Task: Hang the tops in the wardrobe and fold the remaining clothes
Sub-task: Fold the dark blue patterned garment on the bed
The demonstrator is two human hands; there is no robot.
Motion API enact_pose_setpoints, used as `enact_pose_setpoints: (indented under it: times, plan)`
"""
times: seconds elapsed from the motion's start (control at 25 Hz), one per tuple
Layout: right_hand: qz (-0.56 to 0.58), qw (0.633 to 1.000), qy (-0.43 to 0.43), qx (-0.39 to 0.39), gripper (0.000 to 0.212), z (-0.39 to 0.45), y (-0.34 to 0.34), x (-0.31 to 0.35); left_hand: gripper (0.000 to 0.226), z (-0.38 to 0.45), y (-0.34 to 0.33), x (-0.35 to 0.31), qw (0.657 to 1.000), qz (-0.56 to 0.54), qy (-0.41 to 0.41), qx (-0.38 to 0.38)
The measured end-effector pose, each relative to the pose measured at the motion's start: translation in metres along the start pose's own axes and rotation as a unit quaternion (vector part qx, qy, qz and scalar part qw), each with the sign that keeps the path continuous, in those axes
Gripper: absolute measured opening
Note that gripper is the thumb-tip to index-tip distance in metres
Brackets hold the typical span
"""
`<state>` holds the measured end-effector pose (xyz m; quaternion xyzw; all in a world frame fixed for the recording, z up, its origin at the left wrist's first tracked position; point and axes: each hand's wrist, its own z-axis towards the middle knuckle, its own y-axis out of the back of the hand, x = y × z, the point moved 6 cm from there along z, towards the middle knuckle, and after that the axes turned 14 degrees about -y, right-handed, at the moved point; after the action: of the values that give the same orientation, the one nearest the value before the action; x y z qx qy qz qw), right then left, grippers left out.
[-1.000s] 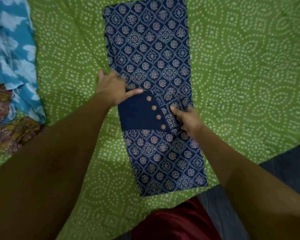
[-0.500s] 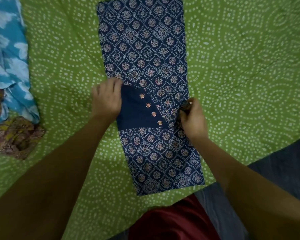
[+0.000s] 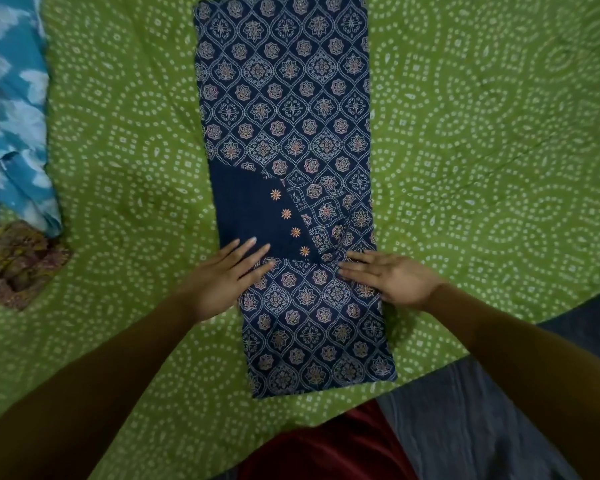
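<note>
One navy printed garment (image 3: 284,109) lay folded into a long narrow strip on the green dotted bedspread (image 3: 482,150), running from the bedspread's far edge down to its near edge, roughly midway between the left and right sides; a plain navy panel (image 3: 246,216) with a diagonal row of four small orange stars (image 3: 290,222) showed on the strip's left half, just beyond the fingers. Two hands rested on the strip's nearer half; the left hand (image 3: 222,282) lay flat across the strip's left edge, fingers straight and spread, the tips touching the lower border of the plain panel, the palm partly on the bedspread; the right hand (image 3: 392,278) lay flat on the strip's right edge, fingers straight and pointing left toward the middle, pressing the cloth; neither hand grasped anything, both were released and open-palmed. The two sets of fingertips were near each other but apart, with printed cloth between them. At the bedspread's left edge lay two more pieces: one blue and white cloth (image 3: 11,109) and, nearer, one brown patterned cloth (image 3: 18,261), touching each other; both were well apart from the hands.
</note>
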<state>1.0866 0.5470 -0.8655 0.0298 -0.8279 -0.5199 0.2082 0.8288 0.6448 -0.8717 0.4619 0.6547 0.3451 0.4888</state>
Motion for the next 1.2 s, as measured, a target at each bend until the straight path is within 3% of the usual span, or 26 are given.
enact_pose_setpoints:
  times: [0.08, 0.12, 0.2, 0.24, 0.32, 0.36, 0.44, 0.52, 0.56, 0.68, 0.72, 0.84, 0.92, 1.0, 1.16, 1.2]
  plan:
    - [0.173, 0.973, -0.149, 0.031, 0.058, 0.007, 0.019, -0.012, 0.080, 0.004, 0.013, 0.004, 0.982, -0.163, 0.058, -0.079]
    - [0.279, 0.927, -0.246, 0.049, 0.042, 0.012, 0.026, -0.020, 0.062, 0.003, 0.021, 0.011, 0.947, -0.256, 0.141, -0.134]
    - [0.475, 0.781, -0.399, 0.064, 0.017, 0.023, 0.032, -0.037, 0.030, -0.002, 0.027, 0.033, 0.820, -0.371, 0.384, -0.204]
    - [0.525, 0.727, -0.437, 0.063, 0.019, 0.033, 0.036, -0.046, 0.026, -0.002, 0.027, 0.046, 0.765, -0.388, 0.471, -0.207]
    - [0.583, 0.668, -0.457, 0.069, 0.028, 0.056, 0.049, -0.057, 0.031, 0.003, 0.024, 0.068, 0.691, -0.429, 0.549, -0.194]
    - [0.601, 0.647, -0.462, 0.079, 0.030, 0.069, 0.054, -0.060, 0.036, 0.009, 0.029, 0.077, 0.674, -0.448, 0.555, -0.192]
    - [0.610, 0.634, -0.463, 0.111, 0.043, 0.087, 0.056, -0.062, 0.058, 0.019, 0.034, 0.088, 0.639, -0.496, 0.550, -0.208]
    - [0.617, 0.628, -0.462, 0.110, 0.065, 0.094, 0.054, -0.062, 0.097, 0.021, 0.031, 0.090, 0.604, -0.531, 0.546, -0.233]
    - [0.628, 0.615, -0.468, 0.090, 0.067, 0.090, 0.053, -0.061, 0.107, 0.020, 0.028, 0.091, 0.598, -0.544, 0.538, -0.239]
    - [0.643, 0.608, -0.466, 0.008, 0.049, 0.066, 0.043, -0.055, 0.086, 0.015, 0.038, 0.077, 0.576, -0.551, 0.543, -0.266]
    - [0.648, 0.608, -0.458, -0.015, 0.045, 0.055, 0.041, -0.049, 0.076, 0.013, 0.043, 0.070, 0.588, -0.533, 0.545, -0.268]
    - [0.668, 0.588, -0.452, -0.063, 0.034, 0.031, 0.036, -0.031, 0.059, 0.004, 0.037, 0.056, 0.682, -0.418, 0.539, -0.264]
    - [0.673, 0.581, -0.454, -0.060, 0.029, 0.018, 0.033, -0.018, 0.052, -0.006, 0.037, 0.043, 0.692, -0.401, 0.528, -0.287]
    - [0.673, 0.589, -0.446, -0.042, 0.028, 0.003, 0.027, 0.004, 0.044, -0.023, 0.032, 0.019, 0.678, -0.426, 0.536, -0.268]
    - [0.643, 0.594, -0.483, 0.014, 0.028, -0.034, -0.010, 0.043, 0.073, -0.058, -0.010, -0.030, 0.684, -0.467, 0.532, -0.176]
    - [0.626, 0.612, -0.483, 0.002, 0.025, -0.038, -0.013, 0.045, 0.072, -0.061, -0.008, -0.031, 0.706, -0.447, 0.522, -0.168]
